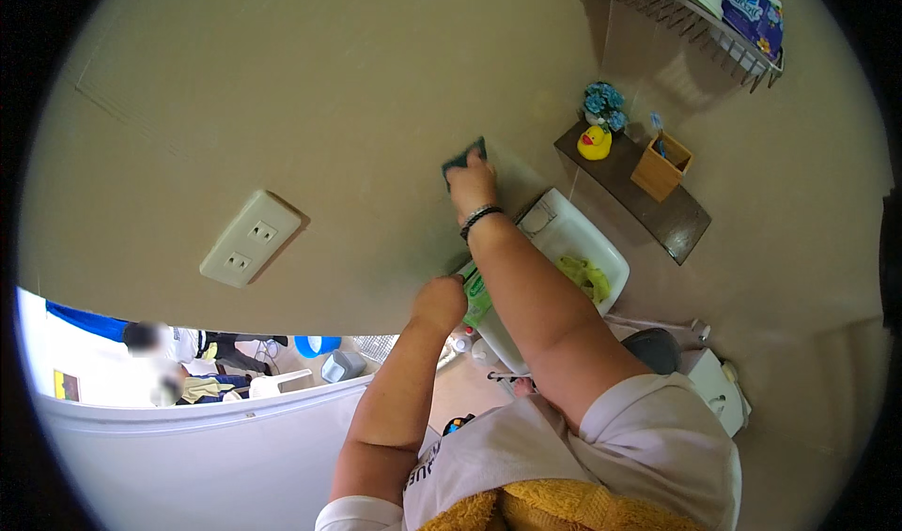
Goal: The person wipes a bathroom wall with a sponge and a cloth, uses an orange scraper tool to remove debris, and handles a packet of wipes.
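Note:
My right hand (473,187) presses a dark green scouring pad (462,160) against the beige wall (380,122). A dark braided bracelet circles that wrist. Lower and to the left, my left hand (441,301) is curled around the edge of a green printed package (478,297), whose contents I cannot make out. Just beyond the package, partly covered by my right forearm, is a white sink basin (614,255). A crumpled yellow-green cloth or bag (585,279) lies in it.
A dark shelf (645,207) holds a yellow rubber duck (595,143), blue flowers (604,102) and a wooden toothbrush holder (659,170). A wire rack (676,13) hangs above. An outlet plate (250,238) is on the wall. Two people appear beyond a white door (190,460).

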A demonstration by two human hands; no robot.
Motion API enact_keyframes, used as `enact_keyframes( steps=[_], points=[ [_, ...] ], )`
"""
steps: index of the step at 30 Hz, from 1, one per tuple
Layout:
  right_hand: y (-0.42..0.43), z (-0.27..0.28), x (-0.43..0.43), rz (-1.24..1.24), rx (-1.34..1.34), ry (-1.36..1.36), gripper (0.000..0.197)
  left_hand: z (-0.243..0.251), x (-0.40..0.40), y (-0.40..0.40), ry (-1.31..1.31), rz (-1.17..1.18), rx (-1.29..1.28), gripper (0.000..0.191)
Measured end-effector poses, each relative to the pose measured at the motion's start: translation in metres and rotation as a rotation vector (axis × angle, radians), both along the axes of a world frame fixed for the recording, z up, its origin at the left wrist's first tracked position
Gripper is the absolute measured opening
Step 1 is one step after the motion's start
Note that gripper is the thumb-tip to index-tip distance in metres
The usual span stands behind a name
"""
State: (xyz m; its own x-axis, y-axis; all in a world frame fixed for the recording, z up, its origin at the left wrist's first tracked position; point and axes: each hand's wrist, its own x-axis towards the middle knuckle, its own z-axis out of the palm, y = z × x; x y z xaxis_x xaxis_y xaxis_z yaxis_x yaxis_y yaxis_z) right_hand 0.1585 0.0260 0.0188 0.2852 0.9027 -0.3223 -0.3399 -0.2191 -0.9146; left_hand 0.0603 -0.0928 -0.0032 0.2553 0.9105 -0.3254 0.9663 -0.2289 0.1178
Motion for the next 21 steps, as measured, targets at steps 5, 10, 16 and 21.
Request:
enact_keyframes(
  steps=[5, 10, 16, 21],
  points=[
    [-0.01, 0.031, -0.006, -0.179, 0.272, -0.687, 0.058, -0.001, 0.0, 0.005, -0.015, 0.004, -0.028, 0.026],
    [0.006, -0.019, 0.004, -0.171, 0.107, 0.187, 0.057, 0.0, 0.004, 0.005, -0.011, -0.022, 0.0, 0.025],
    [0.009, -0.018, -0.009, 0.04, -0.029, -0.276, 0.057, -0.007, -0.001, 0.006, -0.02, -0.019, 0.009, 0.024],
    [0.0, -0.02, 0.014, -0.007, -0.16, -0.003, 0.055, -0.008, 0.0, 0.008, -0.038, -0.052, 0.039, 0.024]
  ],
)
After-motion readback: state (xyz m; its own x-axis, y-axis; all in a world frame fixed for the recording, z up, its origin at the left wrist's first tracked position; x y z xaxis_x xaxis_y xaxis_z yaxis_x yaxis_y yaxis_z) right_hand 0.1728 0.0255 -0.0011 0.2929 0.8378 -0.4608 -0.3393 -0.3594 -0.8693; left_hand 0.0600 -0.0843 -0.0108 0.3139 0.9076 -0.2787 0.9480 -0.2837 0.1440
